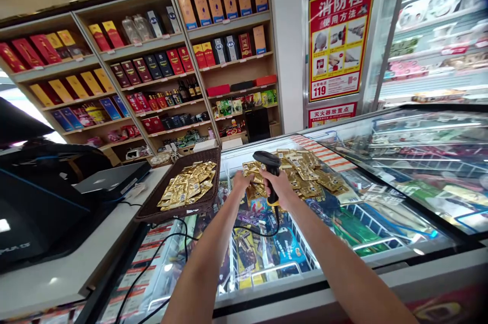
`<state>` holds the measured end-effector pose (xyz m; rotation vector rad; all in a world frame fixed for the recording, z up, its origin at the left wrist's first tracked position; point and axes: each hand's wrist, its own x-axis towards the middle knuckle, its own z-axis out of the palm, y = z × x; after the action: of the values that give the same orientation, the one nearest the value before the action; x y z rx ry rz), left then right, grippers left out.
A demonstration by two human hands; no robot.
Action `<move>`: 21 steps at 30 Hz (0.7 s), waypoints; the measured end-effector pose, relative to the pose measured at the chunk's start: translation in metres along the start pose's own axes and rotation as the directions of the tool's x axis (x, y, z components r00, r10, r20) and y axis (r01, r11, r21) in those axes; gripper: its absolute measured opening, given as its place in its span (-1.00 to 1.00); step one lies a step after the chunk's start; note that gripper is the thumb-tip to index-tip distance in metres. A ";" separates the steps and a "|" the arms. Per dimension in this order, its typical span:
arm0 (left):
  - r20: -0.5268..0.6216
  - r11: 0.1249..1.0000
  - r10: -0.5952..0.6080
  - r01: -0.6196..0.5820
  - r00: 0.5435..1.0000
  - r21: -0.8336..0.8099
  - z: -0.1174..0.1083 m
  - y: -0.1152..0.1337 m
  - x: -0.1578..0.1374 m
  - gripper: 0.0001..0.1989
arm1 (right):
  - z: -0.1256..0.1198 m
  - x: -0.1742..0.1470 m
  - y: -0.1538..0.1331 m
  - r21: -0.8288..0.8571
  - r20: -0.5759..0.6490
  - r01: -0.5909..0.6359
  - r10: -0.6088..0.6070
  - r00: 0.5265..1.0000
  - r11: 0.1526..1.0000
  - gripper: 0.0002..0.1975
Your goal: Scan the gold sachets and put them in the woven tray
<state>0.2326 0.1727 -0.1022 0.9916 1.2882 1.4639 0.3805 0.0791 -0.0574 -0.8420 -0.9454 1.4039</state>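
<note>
My right hand (280,185) is wrapped round the handle of a black barcode scanner (267,159), whose head tilts over a pile of small gold packets (303,171). From the scanner's base a black cable (263,234) loops down and off to the left. Just left of the scanner, my left hand (241,180) is closed at the near left edge of the pile, its fingertips on a gold packet (253,167). The pile lies on the glass top of a chest freezer (236,303). More gold packets (190,184) fill a brown woven basket (147,207) to the left.
Bagged frozen goods (287,245) in wire baskets show beneath the glass. At left, a counter (68,268) carries a dark machine (34,207) and a grey flat box (110,180). Shelves of boxed bottles (152,67) stand behind. A red notice (339,39) hangs on the wall.
</note>
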 end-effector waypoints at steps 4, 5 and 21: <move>-0.071 0.991 -0.030 0.038 0.997 0.127 -0.007 0.001 0.008 -0.62 | -0.001 0.003 0.004 -0.003 0.028 -0.014 0.015 1.000 1.000 -0.63; -0.066 0.989 -0.034 0.043 0.997 0.139 -0.009 0.002 0.007 -0.64 | -0.001 0.003 0.004 -0.003 0.030 -0.009 0.009 0.999 1.000 -0.63; -0.006 0.922 -0.028 0.023 1.000 -0.388 -0.060 0.059 -0.016 -0.90 | 0.006 -0.008 0.005 -0.087 0.058 0.007 -0.002 0.998 0.996 -0.61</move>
<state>0.1721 0.1403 -0.0511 0.7001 0.9605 1.6261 0.3738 0.0708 -0.0598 -0.8670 -1.0583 1.3975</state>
